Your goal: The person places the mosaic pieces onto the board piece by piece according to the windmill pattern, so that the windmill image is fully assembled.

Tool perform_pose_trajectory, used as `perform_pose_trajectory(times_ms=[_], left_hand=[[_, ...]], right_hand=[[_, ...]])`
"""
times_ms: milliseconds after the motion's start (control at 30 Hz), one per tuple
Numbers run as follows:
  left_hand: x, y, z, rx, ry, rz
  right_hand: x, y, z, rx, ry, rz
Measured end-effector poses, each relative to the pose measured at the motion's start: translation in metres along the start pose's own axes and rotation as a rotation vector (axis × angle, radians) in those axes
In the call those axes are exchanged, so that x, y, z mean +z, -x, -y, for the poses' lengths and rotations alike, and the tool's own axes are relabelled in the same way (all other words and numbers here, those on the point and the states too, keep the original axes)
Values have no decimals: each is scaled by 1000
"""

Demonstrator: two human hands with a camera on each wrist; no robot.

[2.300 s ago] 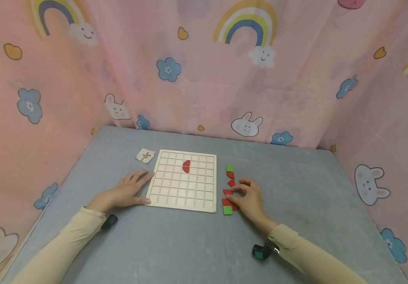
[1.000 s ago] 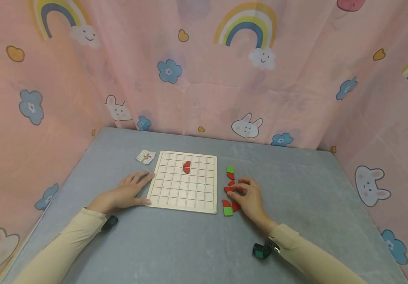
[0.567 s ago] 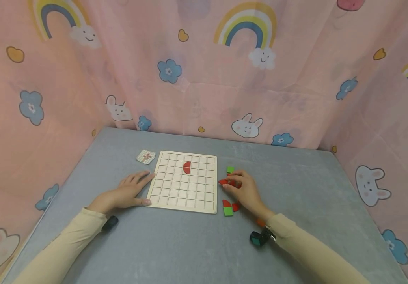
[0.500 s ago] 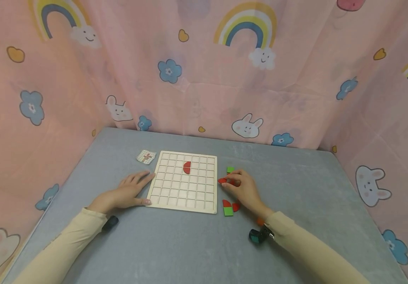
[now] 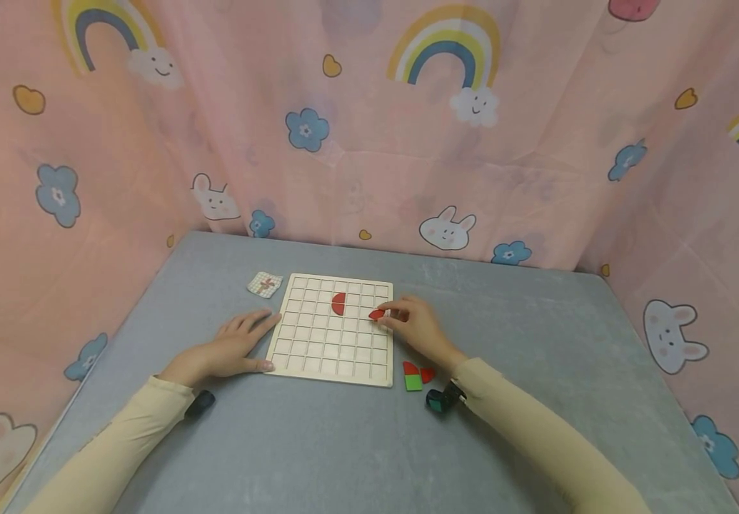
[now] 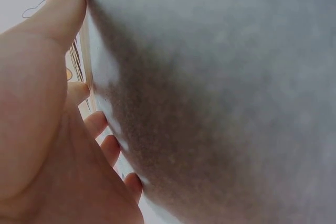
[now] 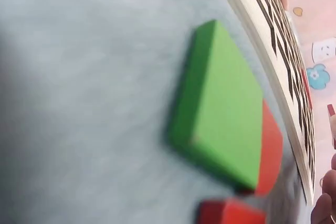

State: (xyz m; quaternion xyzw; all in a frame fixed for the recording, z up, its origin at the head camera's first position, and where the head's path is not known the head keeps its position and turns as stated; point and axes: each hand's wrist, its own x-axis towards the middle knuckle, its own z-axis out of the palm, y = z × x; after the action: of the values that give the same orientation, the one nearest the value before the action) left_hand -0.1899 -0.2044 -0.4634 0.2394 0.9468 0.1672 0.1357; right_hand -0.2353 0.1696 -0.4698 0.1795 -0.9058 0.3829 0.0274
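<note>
A pale wooden grid board (image 5: 318, 357) lies flat in the middle of the table. My left hand (image 5: 230, 348) rests along its left edge, fingers and thumb spread; the left wrist view shows those fingers (image 6: 109, 150) against the board's side. My right hand (image 5: 417, 325) pinches a small red tile (image 5: 376, 314) with a curved edge over the board's right columns. Two red quarter-circle tiles (image 5: 339, 304) sit together as a half circle in the upper cells. Right of the board's lower corner, a green square tile (image 5: 413, 383) lies beside two red tiles (image 5: 428, 375).
A small card (image 5: 265, 284) with a red pattern on a grid lies left of the board's far corner. My right hand and forearm hide the other loose tiles. A pink printed curtain (image 5: 369, 178) stands round the grey table (image 5: 318, 442).
My right hand has picked up a red tile from the pieces at the right and carried it left and away from me, over the board. My left hand has stayed in place.
</note>
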Motion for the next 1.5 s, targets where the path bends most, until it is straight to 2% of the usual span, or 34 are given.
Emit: perform_pose_trajectory(times_ms=[100, 333, 600, 900, 1500], left_hand=[[0, 0, 0, 1, -1, 1], [-1, 0, -1, 2, -5, 9], [-1, 1, -1, 2, -2, 3], [1, 0, 0, 0, 3, -13], [0, 0, 0, -1, 12, -7]], right_hand=[[5, -8, 3, -28, 2, 21], [13, -21, 7, -30, -17, 72], [21, -32, 12, -60, 22, 62], [28, -36, 14, -55, 44, 87], [30, -37, 13, 15, 47, 119]])
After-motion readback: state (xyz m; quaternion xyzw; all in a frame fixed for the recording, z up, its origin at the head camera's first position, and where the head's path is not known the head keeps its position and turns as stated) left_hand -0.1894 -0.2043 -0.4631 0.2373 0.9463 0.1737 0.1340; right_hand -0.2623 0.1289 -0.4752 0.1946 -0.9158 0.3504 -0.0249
